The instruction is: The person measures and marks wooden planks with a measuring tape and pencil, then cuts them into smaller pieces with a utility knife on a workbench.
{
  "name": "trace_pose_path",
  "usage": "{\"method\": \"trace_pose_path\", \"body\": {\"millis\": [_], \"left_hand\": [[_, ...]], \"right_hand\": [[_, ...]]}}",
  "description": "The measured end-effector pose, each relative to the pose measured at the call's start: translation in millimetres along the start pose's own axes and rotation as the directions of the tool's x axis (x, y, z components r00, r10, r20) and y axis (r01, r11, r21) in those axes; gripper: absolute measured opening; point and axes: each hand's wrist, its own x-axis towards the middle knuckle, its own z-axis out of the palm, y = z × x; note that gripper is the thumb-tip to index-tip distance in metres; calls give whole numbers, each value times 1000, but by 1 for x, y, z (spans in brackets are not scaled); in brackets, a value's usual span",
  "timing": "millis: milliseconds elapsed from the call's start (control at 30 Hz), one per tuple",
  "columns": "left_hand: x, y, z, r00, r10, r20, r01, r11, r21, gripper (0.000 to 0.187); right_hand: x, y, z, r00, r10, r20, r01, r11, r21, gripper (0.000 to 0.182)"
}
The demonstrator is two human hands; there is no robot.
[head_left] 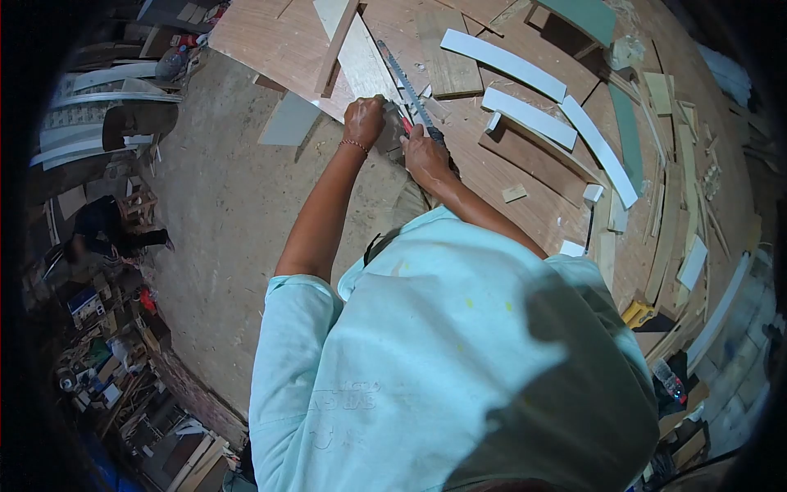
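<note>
My left hand (364, 123) is closed, knuckles up, at the edge of the plywood worktop (270, 41). What its fingers hold, if anything, is hidden. Just to its right, my right hand (426, 157) is closed around a slim red tool (407, 125), whose kind I cannot make out. A handsaw (399, 72) lies beside the right hand, its toothed blade pointing away and its dark handle partly behind that hand. Beyond my left hand lies a pale white-faced board (361, 53), with a narrow wooden strip (336, 49) across it.
Several curved white pieces (504, 64) and a brown wooden frame (533, 156) lie on the right. Wood strips (672, 197) line the far right, near a yellow tool (638, 314). A person (106, 230) is low down at the left, near scrap piles (106, 361).
</note>
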Motion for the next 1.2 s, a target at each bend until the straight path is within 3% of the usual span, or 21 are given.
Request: {"method": "trace_pose_path", "body": {"millis": [133,433,600,933,1133,1200], "left_hand": [[-1,3,-6,999,35,23,-36,999,36,12],[-3,-1,2,999,13,-35,-15,999,-37,16],[0,-2,5,1000,-14,-17,14,1000,7,16],[-2,2,1,1000,-19,-15,19,1000,2,12],[-3,1,3,1000,-6,-7,7,1000,3,21],[-1,1,3,1000,-31,-7,30,999,-14,12]], "right_hand": [[2,7,7,998,-29,-51,28,999,-18,30],[1,2,2,997,66,29,-68,996,63,34],[4,2,0,1000,27,-1,-27,1000,-5,32],[5,10,3,1000,-6,-8,6,1000,31,31],[2,6,0,999,21,29,-22,999,26,32],[4,8,2,1000,-2,2,2,1000,7,32]]}}
